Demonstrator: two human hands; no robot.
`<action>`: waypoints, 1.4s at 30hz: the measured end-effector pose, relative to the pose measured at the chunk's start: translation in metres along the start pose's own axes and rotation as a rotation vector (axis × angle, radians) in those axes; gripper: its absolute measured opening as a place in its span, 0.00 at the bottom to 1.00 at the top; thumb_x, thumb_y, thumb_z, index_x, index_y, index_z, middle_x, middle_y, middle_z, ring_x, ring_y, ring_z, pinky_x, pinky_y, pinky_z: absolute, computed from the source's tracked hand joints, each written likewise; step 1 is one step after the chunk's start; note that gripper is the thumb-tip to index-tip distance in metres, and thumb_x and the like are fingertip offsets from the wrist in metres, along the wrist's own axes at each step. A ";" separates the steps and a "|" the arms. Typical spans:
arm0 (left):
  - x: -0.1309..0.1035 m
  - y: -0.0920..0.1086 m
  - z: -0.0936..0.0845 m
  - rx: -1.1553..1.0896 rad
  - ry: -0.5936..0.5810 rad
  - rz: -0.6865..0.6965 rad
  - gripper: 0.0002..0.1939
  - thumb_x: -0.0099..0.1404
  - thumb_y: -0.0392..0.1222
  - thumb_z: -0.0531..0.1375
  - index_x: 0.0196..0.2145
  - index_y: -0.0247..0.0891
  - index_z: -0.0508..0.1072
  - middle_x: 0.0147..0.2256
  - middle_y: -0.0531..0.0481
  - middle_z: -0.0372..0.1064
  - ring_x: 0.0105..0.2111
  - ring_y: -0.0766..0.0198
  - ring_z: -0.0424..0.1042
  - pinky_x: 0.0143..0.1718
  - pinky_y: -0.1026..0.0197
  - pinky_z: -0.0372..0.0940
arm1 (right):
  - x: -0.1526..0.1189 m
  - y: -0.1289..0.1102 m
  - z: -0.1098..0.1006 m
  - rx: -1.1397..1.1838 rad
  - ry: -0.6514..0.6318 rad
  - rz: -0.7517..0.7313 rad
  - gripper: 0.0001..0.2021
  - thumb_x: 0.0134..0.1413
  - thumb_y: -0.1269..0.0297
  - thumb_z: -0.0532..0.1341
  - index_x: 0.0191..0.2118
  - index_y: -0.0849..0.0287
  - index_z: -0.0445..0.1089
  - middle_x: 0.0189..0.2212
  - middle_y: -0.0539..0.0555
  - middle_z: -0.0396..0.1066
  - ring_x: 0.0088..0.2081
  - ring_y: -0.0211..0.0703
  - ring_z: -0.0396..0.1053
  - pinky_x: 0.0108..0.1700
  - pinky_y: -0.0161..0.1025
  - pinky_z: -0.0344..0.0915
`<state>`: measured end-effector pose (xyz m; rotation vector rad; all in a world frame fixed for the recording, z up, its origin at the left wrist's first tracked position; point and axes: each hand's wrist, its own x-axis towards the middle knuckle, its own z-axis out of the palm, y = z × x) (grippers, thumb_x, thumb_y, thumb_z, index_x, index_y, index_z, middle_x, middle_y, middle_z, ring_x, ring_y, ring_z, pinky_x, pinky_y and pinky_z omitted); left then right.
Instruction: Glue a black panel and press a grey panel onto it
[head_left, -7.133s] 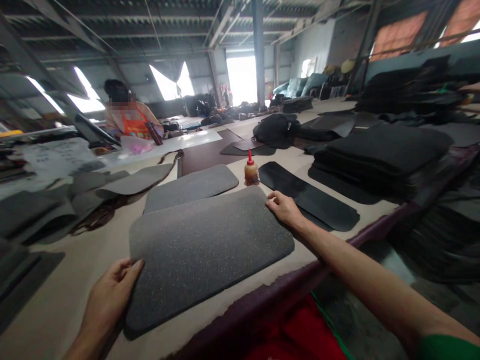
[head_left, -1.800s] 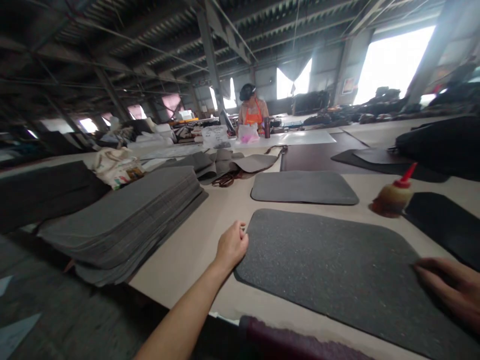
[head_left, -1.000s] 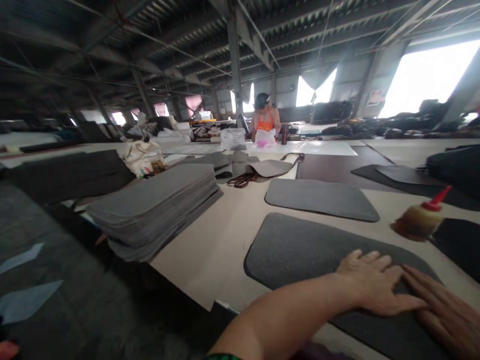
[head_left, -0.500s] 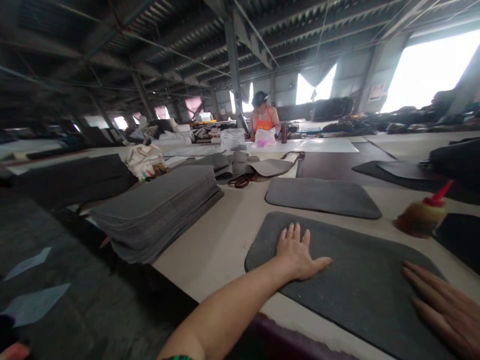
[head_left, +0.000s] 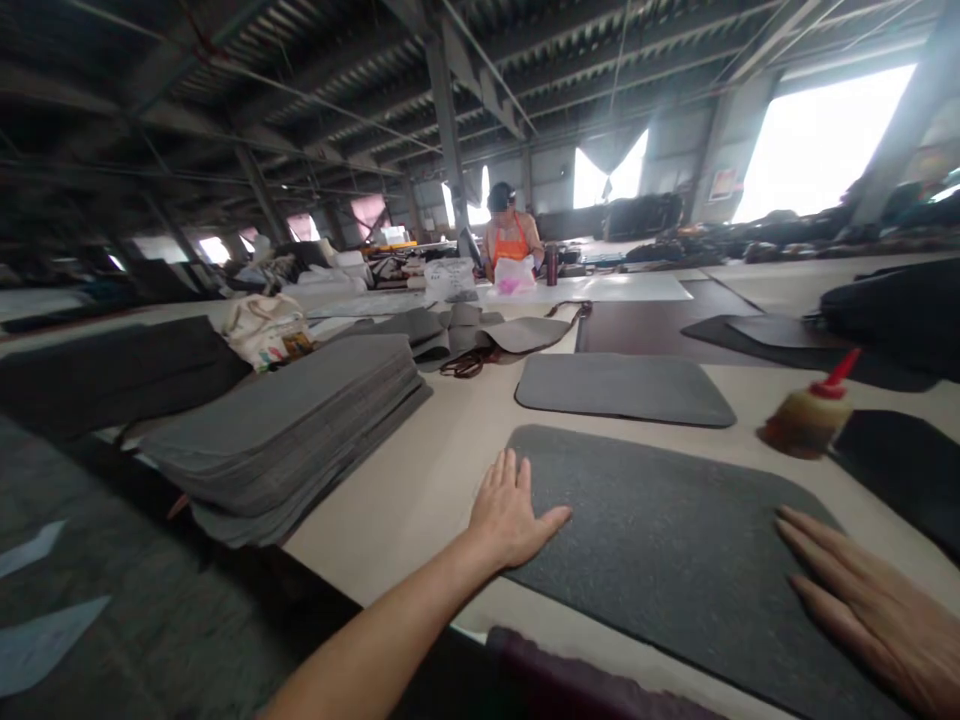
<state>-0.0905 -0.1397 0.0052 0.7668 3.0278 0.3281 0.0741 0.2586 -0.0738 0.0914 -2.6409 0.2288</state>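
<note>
Head camera is looking down a long beige worktable (head_left: pixel 420 480), and everything here is placed relative to the dark grey speckled mat (head_left: pixel 675 540) that is lying flat at the near edge. The left hand (head_left: pixel 510 510) is resting palm down with its fingers spread across the mat's left edge, gripping nothing. The right hand (head_left: pixel 870 600) is lying flat and open on the mat's right end, fingers stretched out, also holding nothing. Just off the mat's far right corner a glue bottle with a red nozzle (head_left: pixel 806 415) is leaning beside a black sheet (head_left: pixel 900 470). Just beyond the mat, a smaller, lighter grey mat (head_left: pixel 622 388) is lying flat on the table. To the left of the mat, a tall stack of grey mats (head_left: pixel 292 430) is sitting at the table's edge, with a cloth bag (head_left: pixel 262 330) behind it. Further back from the mat, loose grey pieces (head_left: pixel 465 330) are lying in a heap. Well beyond the mat, a person in an orange apron (head_left: pixel 510 240) is working at the far end, under a dark corrugated roof (head_left: pixel 337 70) with steel posts and bright openings in the walls.
</note>
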 end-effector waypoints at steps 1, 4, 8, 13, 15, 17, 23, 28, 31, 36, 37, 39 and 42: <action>-0.003 -0.002 -0.001 0.009 0.004 0.007 0.52 0.65 0.73 0.46 0.69 0.24 0.51 0.70 0.29 0.35 0.71 0.42 0.35 0.70 0.43 0.39 | 0.001 -0.003 -0.004 -0.014 -0.032 0.001 0.29 0.63 0.50 0.48 0.64 0.56 0.66 0.65 0.60 0.60 0.63 0.59 0.62 0.64 0.52 0.64; -0.008 -0.006 -0.002 0.049 0.019 0.033 0.50 0.66 0.71 0.47 0.69 0.25 0.52 0.70 0.29 0.37 0.71 0.44 0.37 0.70 0.44 0.40 | 0.005 -0.012 -0.013 -0.082 -0.102 0.012 0.33 0.66 0.48 0.46 0.65 0.67 0.63 0.66 0.64 0.58 0.64 0.60 0.59 0.65 0.57 0.60; -0.006 -0.007 0.001 0.117 0.054 0.038 0.48 0.67 0.70 0.47 0.68 0.26 0.54 0.70 0.30 0.41 0.71 0.44 0.41 0.69 0.46 0.43 | 0.011 -0.020 -0.024 -0.130 -0.174 0.005 0.33 0.68 0.49 0.43 0.65 0.73 0.61 0.67 0.67 0.55 0.67 0.59 0.55 0.67 0.57 0.56; -0.003 -0.008 0.007 0.132 0.064 0.046 0.48 0.68 0.70 0.46 0.68 0.24 0.52 0.70 0.29 0.39 0.71 0.44 0.39 0.70 0.46 0.40 | 0.026 -0.040 -0.033 -0.132 -0.164 0.005 0.32 0.68 0.49 0.44 0.62 0.73 0.64 0.64 0.71 0.59 0.66 0.63 0.56 0.66 0.60 0.57; -0.003 -0.008 0.007 0.136 0.065 0.048 0.48 0.68 0.70 0.46 0.68 0.24 0.52 0.70 0.29 0.40 0.71 0.44 0.39 0.70 0.46 0.40 | 0.031 -0.058 -0.032 -0.104 -0.158 -0.023 0.32 0.68 0.48 0.46 0.64 0.70 0.61 0.66 0.69 0.56 0.68 0.63 0.51 0.67 0.61 0.54; -0.004 -0.007 0.007 0.143 0.066 0.047 0.48 0.68 0.70 0.46 0.68 0.24 0.52 0.70 0.29 0.41 0.71 0.43 0.40 0.70 0.46 0.41 | 0.032 -0.079 -0.029 -0.062 -0.184 -0.056 0.32 0.69 0.47 0.47 0.67 0.67 0.57 0.69 0.66 0.51 0.69 0.60 0.49 0.68 0.60 0.53; -0.001 -0.008 0.005 0.179 0.065 0.058 0.47 0.69 0.69 0.45 0.68 0.24 0.54 0.70 0.29 0.41 0.70 0.44 0.41 0.69 0.46 0.43 | 0.012 -0.098 -0.025 -0.131 -0.249 -0.029 0.34 0.69 0.44 0.46 0.69 0.65 0.55 0.70 0.64 0.48 0.69 0.59 0.48 0.68 0.62 0.52; -0.002 -0.013 0.007 0.243 0.049 0.057 0.46 0.69 0.68 0.45 0.68 0.24 0.52 0.70 0.30 0.41 0.71 0.45 0.41 0.70 0.47 0.43 | -0.009 -0.088 -0.044 -0.207 -0.277 0.082 0.41 0.67 0.39 0.44 0.68 0.74 0.55 0.69 0.71 0.47 0.69 0.62 0.47 0.68 0.59 0.54; 0.005 -0.016 0.001 0.257 -0.003 0.057 0.45 0.69 0.67 0.45 0.68 0.25 0.55 0.70 0.32 0.44 0.70 0.46 0.44 0.69 0.47 0.46 | -0.013 -0.083 -0.057 -0.213 -0.332 0.148 0.44 0.65 0.36 0.45 0.66 0.76 0.57 0.68 0.74 0.49 0.69 0.65 0.48 0.67 0.60 0.55; 0.040 -0.006 -0.025 0.356 0.220 0.094 0.35 0.71 0.61 0.46 0.63 0.31 0.65 0.68 0.38 0.53 0.69 0.44 0.49 0.66 0.42 0.50 | 0.033 -0.081 -0.063 -0.014 -0.263 0.156 0.39 0.68 0.44 0.47 0.65 0.81 0.57 0.66 0.80 0.51 0.68 0.70 0.49 0.67 0.65 0.52; 0.047 -0.002 -0.028 0.348 0.228 0.149 0.34 0.72 0.60 0.46 0.64 0.32 0.63 0.68 0.40 0.52 0.69 0.45 0.47 0.67 0.44 0.49 | 0.048 -0.084 -0.062 0.043 -0.227 0.123 0.37 0.69 0.46 0.49 0.65 0.81 0.56 0.66 0.81 0.50 0.68 0.71 0.48 0.67 0.67 0.50; 0.056 0.008 -0.031 0.295 0.141 0.267 0.33 0.73 0.56 0.46 0.66 0.32 0.61 0.68 0.41 0.52 0.69 0.47 0.48 0.68 0.46 0.49 | 0.076 -0.094 -0.058 0.055 -0.196 0.094 0.32 0.69 0.50 0.51 0.66 0.73 0.57 0.67 0.75 0.51 0.68 0.65 0.49 0.68 0.62 0.50; 0.066 0.035 -0.021 0.207 0.108 0.408 0.27 0.72 0.53 0.52 0.62 0.35 0.66 0.64 0.39 0.61 0.64 0.44 0.58 0.62 0.39 0.58 | 0.105 -0.109 -0.053 0.010 -0.228 0.079 0.28 0.69 0.48 0.52 0.63 0.64 0.61 0.66 0.65 0.58 0.66 0.56 0.56 0.64 0.55 0.60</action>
